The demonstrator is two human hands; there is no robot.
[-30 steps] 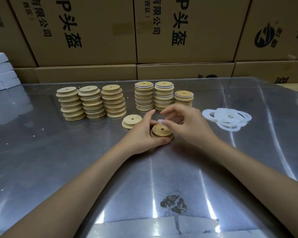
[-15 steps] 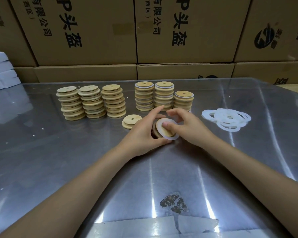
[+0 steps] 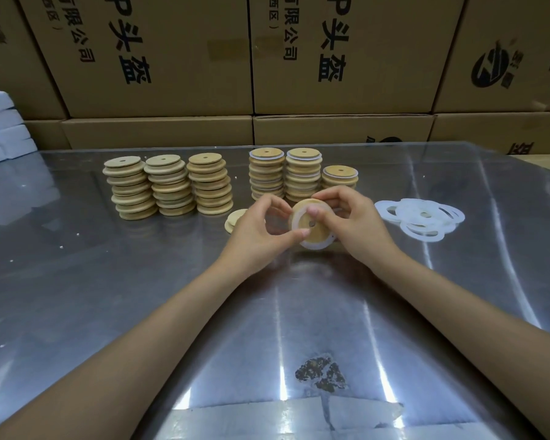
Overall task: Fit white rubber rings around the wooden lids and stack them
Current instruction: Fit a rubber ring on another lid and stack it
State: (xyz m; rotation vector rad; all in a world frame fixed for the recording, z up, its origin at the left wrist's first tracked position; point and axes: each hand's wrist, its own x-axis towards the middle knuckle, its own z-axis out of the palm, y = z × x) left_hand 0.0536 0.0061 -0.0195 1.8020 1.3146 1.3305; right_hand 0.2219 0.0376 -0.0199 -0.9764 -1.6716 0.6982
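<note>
Both of our hands meet at one wooden lid point(image 3: 311, 231), which we hold tilted up off the metal table point(image 3: 108, 281), its flat face turned toward us. Our left hand point(image 3: 261, 236) curls round the lid's left edge, thumb tip pressed on the lower left of its face. Our right hand point(image 3: 353, 223) grips it from the right, thumb on the upper face and fingers curled over the top. A white rubber ring point(image 3: 313, 246) sits around the lid; we cannot tell whether it is fully seated, since it shows widest along the bottom and left.

Just left of the held lid, partly hidden behind our left hand, a loose bare lid point(image 3: 234, 219) lies flat on the table. Beyond the held lid stand three ringed stacks point(image 3: 302, 176), the rightmost one shorter. Farther left of the held lid stand three stacks of bare lids point(image 3: 169, 185). Right of the held lid, near our right hand, lies a loose pile of white rings point(image 3: 421, 219). Behind everything, cardboard boxes point(image 3: 172, 58) line the table's far edge.
</note>
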